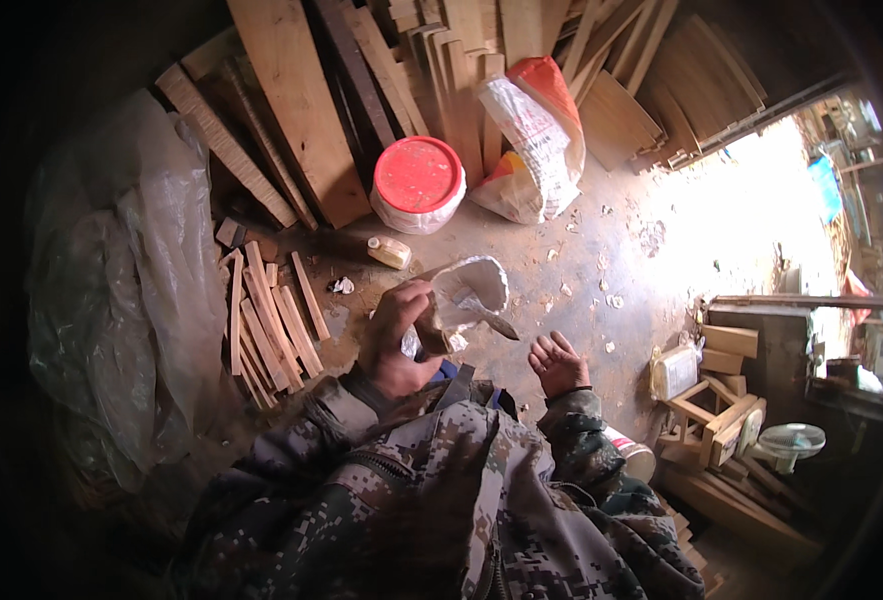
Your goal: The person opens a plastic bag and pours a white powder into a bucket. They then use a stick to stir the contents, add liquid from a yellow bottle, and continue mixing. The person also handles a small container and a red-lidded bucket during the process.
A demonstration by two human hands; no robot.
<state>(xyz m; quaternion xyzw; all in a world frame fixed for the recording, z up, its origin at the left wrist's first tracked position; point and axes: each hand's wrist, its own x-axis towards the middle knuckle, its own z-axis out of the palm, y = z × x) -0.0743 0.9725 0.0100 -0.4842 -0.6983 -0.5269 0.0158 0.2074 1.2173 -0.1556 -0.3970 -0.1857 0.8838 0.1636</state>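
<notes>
My left hand [396, 335] is wrapped around a cut-open white plastic container [469, 283], its wide mouth facing up and its rim uneven. Whitish residue coats the inside. A brown, flat-ended stick [499, 324] leans over the container's near edge, its other end down inside. Off to the right and apart from the container is my right hand [558, 362], its fingers curled in, with nothing visible in them. Both forearms are in camouflage sleeves.
Ahead stand a red-lidded bucket [419, 175] and a white-and-orange sack [531, 140], before leaning boards [296, 100]. A small bottle [389, 252] and wood strips [271, 320] lie on the left floor, by plastic sheeting [121, 280]. A fan [791, 440] and wooden frame [721, 415] are right.
</notes>
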